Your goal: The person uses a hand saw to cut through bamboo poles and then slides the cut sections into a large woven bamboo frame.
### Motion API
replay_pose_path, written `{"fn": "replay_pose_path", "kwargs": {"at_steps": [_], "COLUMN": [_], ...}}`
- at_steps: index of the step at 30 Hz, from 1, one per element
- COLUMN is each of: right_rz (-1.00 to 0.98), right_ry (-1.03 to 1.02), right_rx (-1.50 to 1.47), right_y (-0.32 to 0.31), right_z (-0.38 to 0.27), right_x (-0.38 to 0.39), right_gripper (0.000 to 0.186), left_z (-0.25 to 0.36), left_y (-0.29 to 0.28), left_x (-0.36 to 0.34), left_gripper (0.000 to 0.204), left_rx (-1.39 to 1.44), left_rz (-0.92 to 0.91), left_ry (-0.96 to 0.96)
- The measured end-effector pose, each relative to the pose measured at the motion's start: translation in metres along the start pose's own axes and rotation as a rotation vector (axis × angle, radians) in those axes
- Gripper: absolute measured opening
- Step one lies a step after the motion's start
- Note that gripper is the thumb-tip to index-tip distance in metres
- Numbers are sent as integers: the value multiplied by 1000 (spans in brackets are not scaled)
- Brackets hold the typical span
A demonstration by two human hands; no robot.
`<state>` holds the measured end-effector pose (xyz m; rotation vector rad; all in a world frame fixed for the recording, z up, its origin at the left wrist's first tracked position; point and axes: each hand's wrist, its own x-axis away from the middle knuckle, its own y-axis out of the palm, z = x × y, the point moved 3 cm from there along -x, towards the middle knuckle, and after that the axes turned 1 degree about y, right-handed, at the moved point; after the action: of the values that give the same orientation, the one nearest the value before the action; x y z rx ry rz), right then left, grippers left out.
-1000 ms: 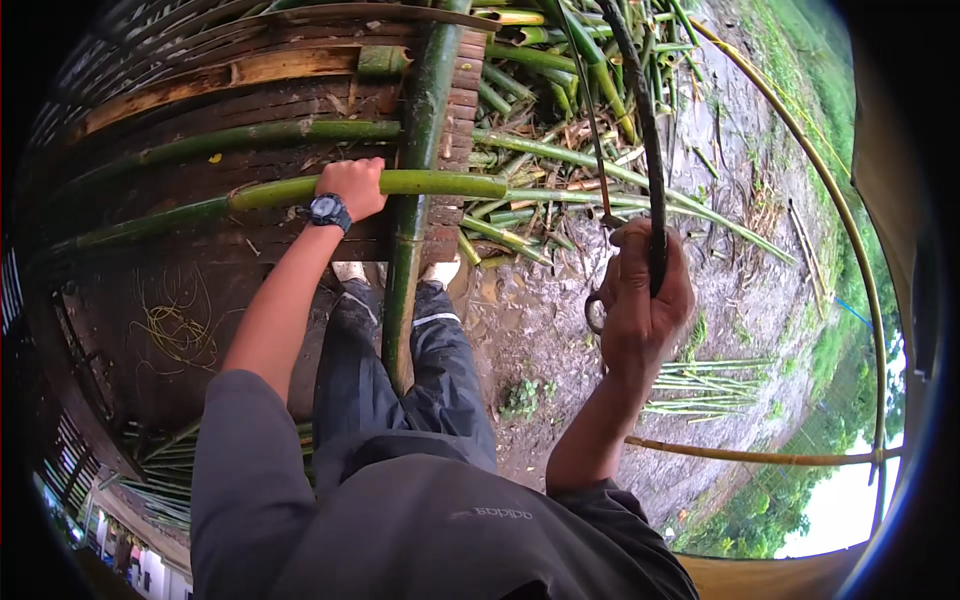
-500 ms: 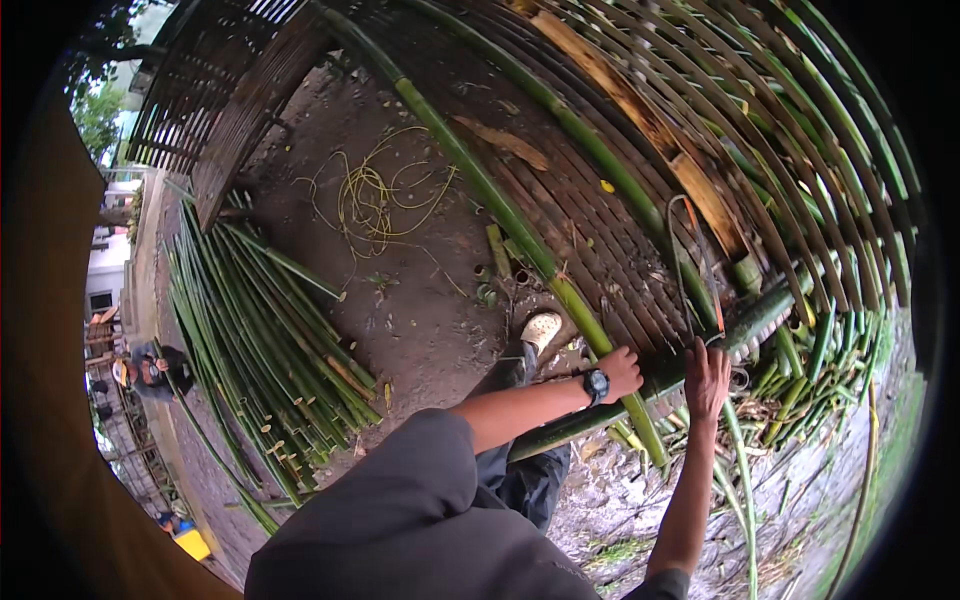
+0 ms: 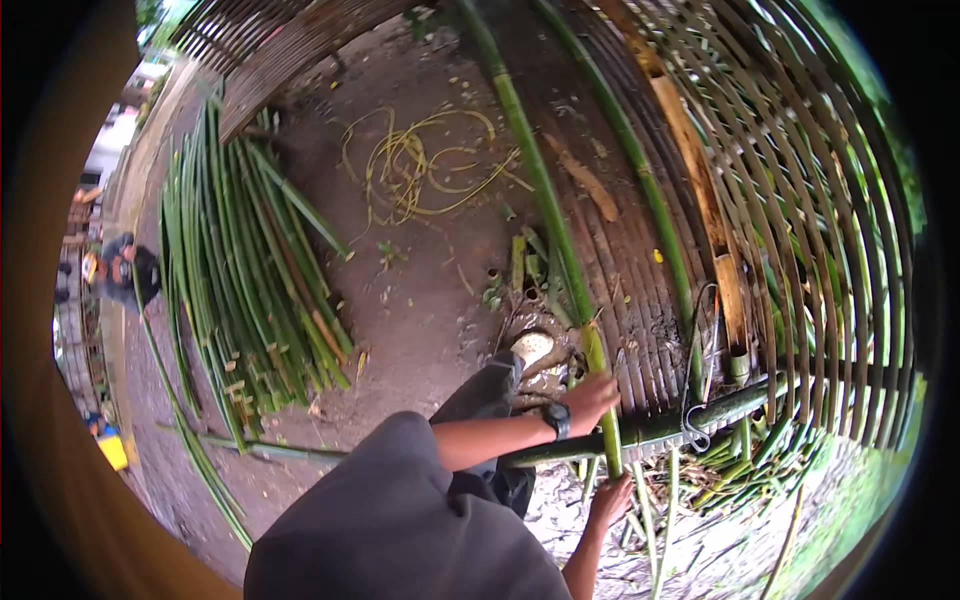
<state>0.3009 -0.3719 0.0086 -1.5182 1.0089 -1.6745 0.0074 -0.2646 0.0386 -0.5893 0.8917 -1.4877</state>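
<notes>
My left hand, with a black watch on the wrist, is closed on a long green bamboo pole where it crosses a thicker horizontal bamboo pole. Just below the crossing, my right hand reaches up to the long pole's lower end with curled fingers. Whether it grips the pole is unclear. A dark metal wire hook hangs on the horizontal pole, right of both hands. Both poles lie against a woven bamboo-strip panel.
A bundle of long green bamboo poles lies on the dirt at left. A tangle of yellow strips lies further off. Cut bamboo scraps pile up under the horizontal pole. My shoe stands beside the panel. Another person is far left.
The view has swung from the ground to the panel. My left hand stays on the bamboo. My right hand has dropped from beside the left to below the horizontal pole.
</notes>
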Motion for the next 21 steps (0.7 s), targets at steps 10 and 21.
{"fn": "replay_pose_path", "kwargs": {"at_steps": [10,21], "right_rz": [-98,10], "right_ry": [-189,-32], "right_rx": [-214,-227], "right_y": [-72,-40], "right_z": [8,157], "right_x": [164,209], "right_gripper": [47,44], "left_z": [-29,53], "left_y": [-85,-97], "left_x": [113,114], "left_gripper": [63,19], "left_rx": [585,1696], "left_rz": [501,136], "left_ry": [-1046,-1181]}}
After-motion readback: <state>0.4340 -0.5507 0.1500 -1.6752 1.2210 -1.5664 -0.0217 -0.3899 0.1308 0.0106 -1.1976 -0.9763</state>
